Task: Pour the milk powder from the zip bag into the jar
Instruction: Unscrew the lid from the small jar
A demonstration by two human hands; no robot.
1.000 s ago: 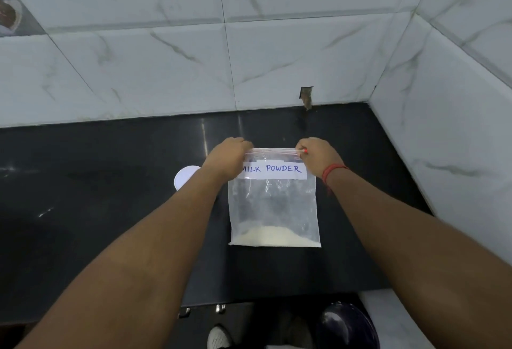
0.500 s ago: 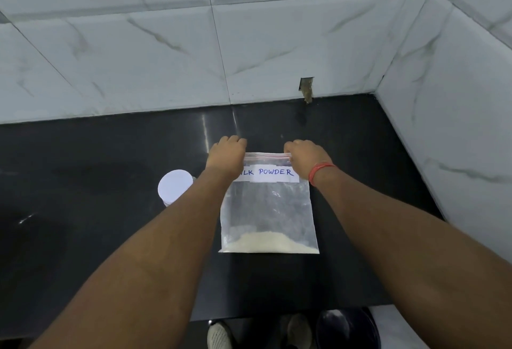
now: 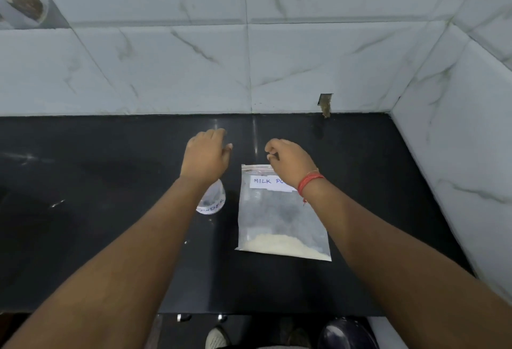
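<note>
Zip bag [image 3: 279,218] flat on counter [image 3: 110,182], jar [image 3: 212,201] just left.

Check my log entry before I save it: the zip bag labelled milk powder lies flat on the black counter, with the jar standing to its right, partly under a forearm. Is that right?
One detail is wrong. In the head view the jar stands to the left of the zip bag, partly under the left forearm. The rest holds: the labelled bag lies flat on the black counter.
</note>
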